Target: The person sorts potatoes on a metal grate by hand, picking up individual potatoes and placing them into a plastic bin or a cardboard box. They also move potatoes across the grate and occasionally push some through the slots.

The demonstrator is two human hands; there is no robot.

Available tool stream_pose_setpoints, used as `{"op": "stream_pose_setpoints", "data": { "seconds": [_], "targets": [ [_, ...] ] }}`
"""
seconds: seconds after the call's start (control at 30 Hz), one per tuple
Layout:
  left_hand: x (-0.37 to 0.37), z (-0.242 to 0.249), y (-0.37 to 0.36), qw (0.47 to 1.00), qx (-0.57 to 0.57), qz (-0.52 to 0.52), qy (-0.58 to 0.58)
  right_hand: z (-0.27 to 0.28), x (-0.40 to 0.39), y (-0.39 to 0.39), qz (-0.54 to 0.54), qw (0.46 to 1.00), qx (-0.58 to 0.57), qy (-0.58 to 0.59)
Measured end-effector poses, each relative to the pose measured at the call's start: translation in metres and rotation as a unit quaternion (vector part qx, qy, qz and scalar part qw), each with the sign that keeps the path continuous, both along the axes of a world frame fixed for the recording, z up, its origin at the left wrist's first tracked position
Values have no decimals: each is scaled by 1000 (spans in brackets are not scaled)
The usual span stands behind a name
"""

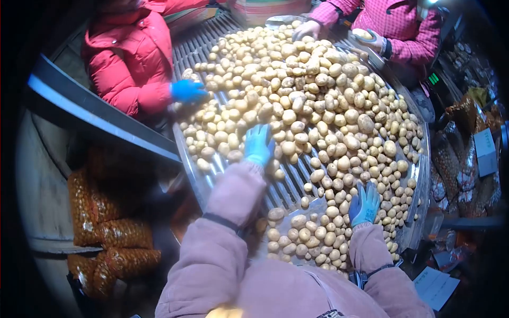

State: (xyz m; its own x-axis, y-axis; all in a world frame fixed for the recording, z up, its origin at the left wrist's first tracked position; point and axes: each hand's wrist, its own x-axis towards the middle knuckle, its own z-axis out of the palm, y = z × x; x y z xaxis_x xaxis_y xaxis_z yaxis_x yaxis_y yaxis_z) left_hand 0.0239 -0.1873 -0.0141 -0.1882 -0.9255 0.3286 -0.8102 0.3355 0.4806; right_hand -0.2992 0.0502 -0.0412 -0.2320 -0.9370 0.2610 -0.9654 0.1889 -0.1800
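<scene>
both hands in blue gloves, both sleeves in padded pink. left hand (259, 144) reached far forward, laid flat on the potatoes (318, 106), fingers together and pointing away up the heap; no clear grasp visible, so impossible to tell whether anything is pinched beneath the palm. right hand (365, 204) nearer the body, fingers loosely spread and half open, resting on the small potatoes at the near right edge; nothing visibly clutched there either.

heap spread over a slatted metal sorting table (289, 188), bare bars showing between the two hands and along the left side. long axis of the heap running from the near right corner away toward the far end, widest in the middle, thinning to scattered tubers near the body. individual potatoes oval, lying every which way, no common direction.

across the table on the left, a person in a red padded jacket (132, 58), one blue-gloved hand (186, 91) touching the heap's left edge. at the far end, a person in a pink checked jacket (397, 26), one hand (306, 29) on the heap, the other (371, 38) closed round a single potato.

below the table on the left, filled orange mesh sacks (114, 233) stacked together. papers (436, 286) at lower right.
</scene>
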Motion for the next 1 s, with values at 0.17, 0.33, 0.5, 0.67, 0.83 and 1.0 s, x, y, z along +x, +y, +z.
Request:
{"op": "stream_pose_setpoints", "data": {
  "seconds": [0.17, 0.33, 0.5, 0.67, 0.83, 1.0],
  "targets": [
    [6, 15, 56, 973, 136, -173, 68, 4, 2, -1, -6, 1000, -3, 8],
    [-25, 10, 8, 954, 204, -73, 206, 7, 3, -3, -11, 1000, -1, 9],
    [-70, 79, -41, 969, 248, -15, -16, 8, 3, -4, -5, 1000, -9, 4],
    [-77, 64, -37, 954, 260, -86, -122, 1, 4, -5, -21, 1000, -10, -2],
    [-64, 56, 18, 945, 222, -164, -174, -9, 0, -4, -8, 999, -33, 17],
    [-11, 29, 59, 956, 222, -186, 51, -11, -5, -1, 8, 999, -17, 27]
  ]
}}
